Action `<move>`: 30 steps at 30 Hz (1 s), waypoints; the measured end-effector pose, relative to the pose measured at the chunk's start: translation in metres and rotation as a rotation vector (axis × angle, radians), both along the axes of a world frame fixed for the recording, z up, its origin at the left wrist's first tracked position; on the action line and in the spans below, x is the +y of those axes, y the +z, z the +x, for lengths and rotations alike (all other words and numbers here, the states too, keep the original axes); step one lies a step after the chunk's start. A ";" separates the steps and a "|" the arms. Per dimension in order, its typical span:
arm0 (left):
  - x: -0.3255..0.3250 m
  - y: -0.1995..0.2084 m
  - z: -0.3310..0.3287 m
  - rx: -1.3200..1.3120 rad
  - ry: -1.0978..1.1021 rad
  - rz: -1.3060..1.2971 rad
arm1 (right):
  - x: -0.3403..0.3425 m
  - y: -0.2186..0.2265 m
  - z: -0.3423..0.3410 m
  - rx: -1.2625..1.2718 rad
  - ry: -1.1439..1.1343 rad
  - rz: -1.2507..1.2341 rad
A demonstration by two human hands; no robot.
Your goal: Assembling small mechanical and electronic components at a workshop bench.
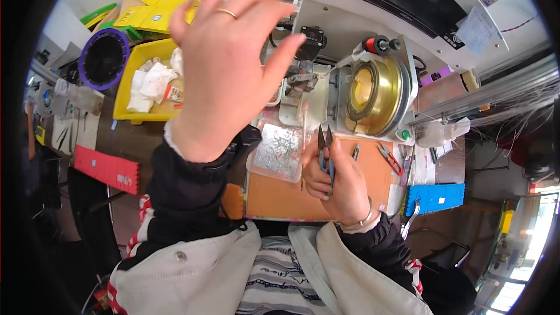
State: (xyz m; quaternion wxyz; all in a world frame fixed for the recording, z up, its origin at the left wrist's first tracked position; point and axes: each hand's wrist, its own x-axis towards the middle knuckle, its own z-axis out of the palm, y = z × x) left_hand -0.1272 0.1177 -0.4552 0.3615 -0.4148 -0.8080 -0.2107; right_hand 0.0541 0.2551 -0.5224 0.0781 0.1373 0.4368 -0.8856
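Observation:
My left hand [230,67] is raised close to the camera, fingers spread, a gold ring on one finger; nothing shows in it. It hides part of the bench behind it. My right hand [335,178] rests low over an orange work mat [280,198] and grips small thread snips [325,146] with the dark blades pointing up. Just left of the snips lies a clear tray [277,151] of several small metal parts. Behind it stands a machine with a brass-coloured spool [373,90].
A yellow bin [125,102] of white scraps and a purple-rimmed dark reel [104,58] sit at the left. A red ridged block [108,169] lies lower left, a blue one [434,197] at the right. Red-handled pliers [389,158] lie on the mat.

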 end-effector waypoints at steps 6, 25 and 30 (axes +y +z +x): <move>-0.035 0.031 -0.027 0.282 0.076 0.199 | -0.001 -0.003 -0.009 -0.031 -0.046 -0.018; 0.010 -0.033 -0.037 -0.495 -0.598 -0.096 | 0.002 -0.009 -0.049 0.073 -0.107 -0.290; 0.013 -0.033 -0.038 -0.585 -0.617 -0.059 | 0.005 -0.008 -0.051 0.078 -0.112 -0.322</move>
